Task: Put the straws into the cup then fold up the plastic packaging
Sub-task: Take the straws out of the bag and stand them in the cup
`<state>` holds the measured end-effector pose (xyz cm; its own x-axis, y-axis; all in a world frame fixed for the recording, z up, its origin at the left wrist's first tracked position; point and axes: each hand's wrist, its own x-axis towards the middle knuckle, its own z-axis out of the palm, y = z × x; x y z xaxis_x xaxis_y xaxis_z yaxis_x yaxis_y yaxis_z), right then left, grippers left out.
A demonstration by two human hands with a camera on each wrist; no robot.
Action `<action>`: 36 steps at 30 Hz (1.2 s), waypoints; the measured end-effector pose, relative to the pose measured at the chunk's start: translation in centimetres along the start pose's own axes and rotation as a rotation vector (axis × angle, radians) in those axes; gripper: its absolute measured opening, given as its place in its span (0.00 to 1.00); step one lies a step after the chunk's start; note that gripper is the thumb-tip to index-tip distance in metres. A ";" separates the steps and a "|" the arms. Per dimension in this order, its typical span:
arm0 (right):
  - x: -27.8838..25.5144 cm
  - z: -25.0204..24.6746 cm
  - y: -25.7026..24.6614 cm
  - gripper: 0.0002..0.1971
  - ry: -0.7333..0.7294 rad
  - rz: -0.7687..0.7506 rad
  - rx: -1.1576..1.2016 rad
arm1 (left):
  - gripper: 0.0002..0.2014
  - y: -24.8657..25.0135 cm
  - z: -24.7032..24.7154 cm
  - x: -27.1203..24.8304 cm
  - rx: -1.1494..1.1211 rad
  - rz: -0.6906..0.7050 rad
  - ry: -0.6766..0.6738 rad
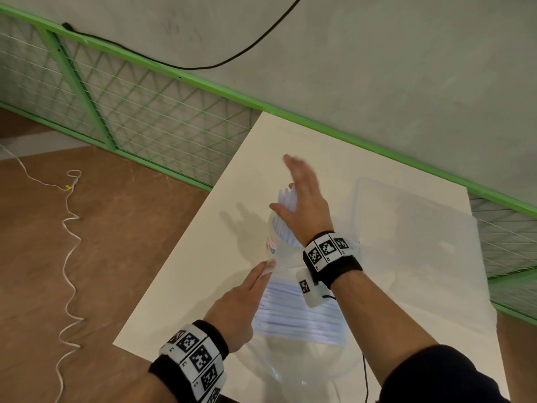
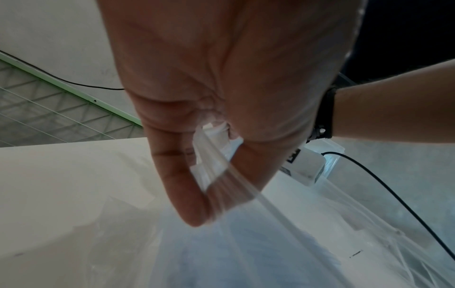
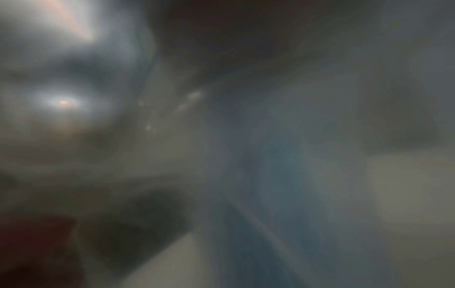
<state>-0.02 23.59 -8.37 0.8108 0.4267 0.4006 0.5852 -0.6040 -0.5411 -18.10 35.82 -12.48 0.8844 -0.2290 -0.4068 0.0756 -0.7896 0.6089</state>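
Observation:
A clear cup [image 1: 272, 238] stands mid-table on the white table [image 1: 203, 257], with a bundle of white straws [image 1: 286, 200] upright in it. My right hand [image 1: 293, 184] is over their tops with straight, spread fingers, its palm against them, and holds nothing. Nearer me lies the clear plastic packaging [image 1: 290, 362], with several white straws [image 1: 299, 315] still inside. My left hand [image 1: 266, 267] pinches the packaging's upper edge [image 2: 214, 167] between thumb and fingers and lifts it a little off the table. The right wrist view is a dark blur and shows nothing usable.
A second clear plastic sheet [image 1: 412, 228] lies flat on the table's right half. The table's left edge drops to a brown floor with a white cord [image 1: 68, 228]. A green mesh fence [image 1: 145, 112] and a grey wall run behind the table.

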 end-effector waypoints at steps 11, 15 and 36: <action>0.4 0.3 0.0 0.38 -0.068 -0.003 -0.082 | 0.55 0.3 -0.2 -0.4 0.018 -0.009 0.002; 0.4 1.3 0.7 0.16 -0.031 -0.085 -0.126 | 0.54 0.4 -0.3 -0.3 0.029 -0.012 0.002; 1.4 -1.3 1.0 0.06 0.117 0.172 0.060 | 0.54 0.6 -0.4 -0.4 0.039 -0.018 0.004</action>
<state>1.70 22.71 -7.34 0.8940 0.2375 0.3800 0.4408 -0.6186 -0.6504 -18.22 35.67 -11.71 0.8849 -0.2126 -0.4144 0.0733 -0.8150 0.5748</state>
